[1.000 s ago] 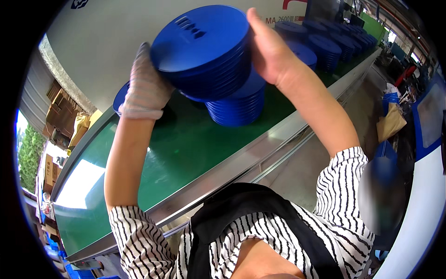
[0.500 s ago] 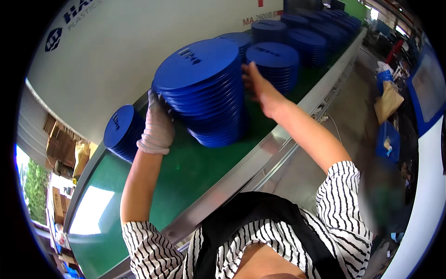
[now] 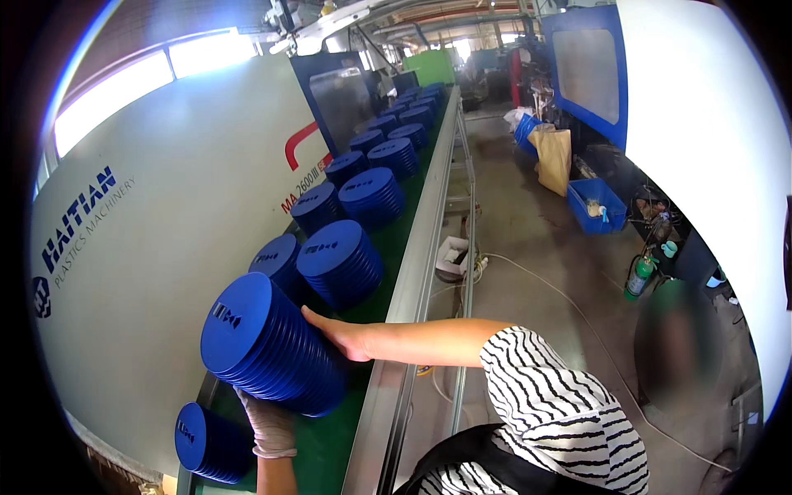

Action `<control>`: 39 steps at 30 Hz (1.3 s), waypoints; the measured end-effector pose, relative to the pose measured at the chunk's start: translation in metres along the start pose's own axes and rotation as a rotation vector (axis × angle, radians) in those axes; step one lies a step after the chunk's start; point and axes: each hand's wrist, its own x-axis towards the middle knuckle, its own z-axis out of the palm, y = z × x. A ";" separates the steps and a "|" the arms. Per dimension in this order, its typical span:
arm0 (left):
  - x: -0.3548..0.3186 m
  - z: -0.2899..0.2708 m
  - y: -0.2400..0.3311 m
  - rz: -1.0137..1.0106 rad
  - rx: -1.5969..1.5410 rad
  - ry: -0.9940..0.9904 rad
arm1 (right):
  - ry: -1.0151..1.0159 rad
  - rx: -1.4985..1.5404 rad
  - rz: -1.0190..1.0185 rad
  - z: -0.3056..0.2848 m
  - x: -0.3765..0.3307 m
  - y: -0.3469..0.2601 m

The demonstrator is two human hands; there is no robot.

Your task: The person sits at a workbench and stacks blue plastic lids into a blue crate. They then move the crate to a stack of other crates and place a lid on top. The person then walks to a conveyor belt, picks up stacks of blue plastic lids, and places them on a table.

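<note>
Gripping a tall stack of blue lids [image 3: 268,346] between both hands, the person keeps it tipped on its side over the green conveyor belt [image 3: 330,450], near the belt's close end. The lids are smooth moulded plastic discs, round and flat-topped, nested so that their rims form fine ridges along the side of the stack. The left hand [image 3: 268,425], in a pale knitted glove, presses up against the underside of the stack, fingers spread on the rims. The right hand [image 3: 342,334] is bare and lies flat against the far end of the stack, fingers closed on the lowest lid, so the stack is clamped between the two palms.

Just below the left hand, at the belt's near corner, a shorter stack of blue lids [image 3: 206,445] lies tilted the same way. Further stacks of lids [image 3: 342,264] stand in a row along the belt toward its far end, some upright, some leaning. The belt has a matte rubbery surface and a bright metal side rail [image 3: 412,272] along its right edge. A large white machine housing [image 3: 148,247], smooth and curved by the lens, borders the belt's left edge. On the concrete floor to the right sits a blue plastic crate [image 3: 598,202].
</note>
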 end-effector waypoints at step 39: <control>-0.418 0.232 0.034 -0.137 -0.383 0.241 | 0.334 0.058 -0.141 0.310 -0.400 0.190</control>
